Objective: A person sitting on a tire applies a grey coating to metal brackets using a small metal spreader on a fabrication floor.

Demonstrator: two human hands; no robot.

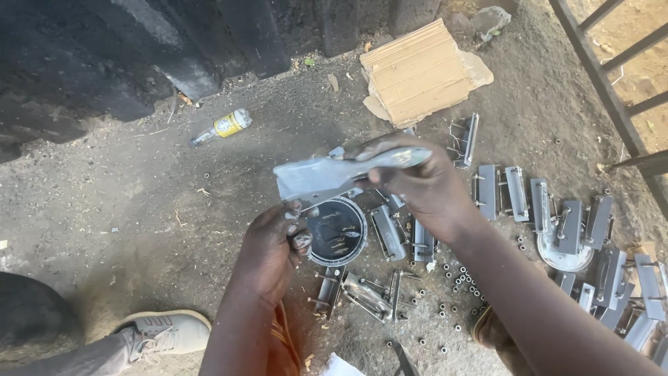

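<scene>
Grey, paint-smeared flat metal bracket point(327, 177) gripped in both hands, right point(424, 184) on top, left point(275, 244) beneath.

Dusty dirt floor point(125, 202); dark wall point(104, 56); metal railing point(612, 90) in sunlight.

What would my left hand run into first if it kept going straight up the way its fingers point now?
Most likely the flat grey metal piece that the right hand holds just above the left hand; depth is hard to judge.
</scene>
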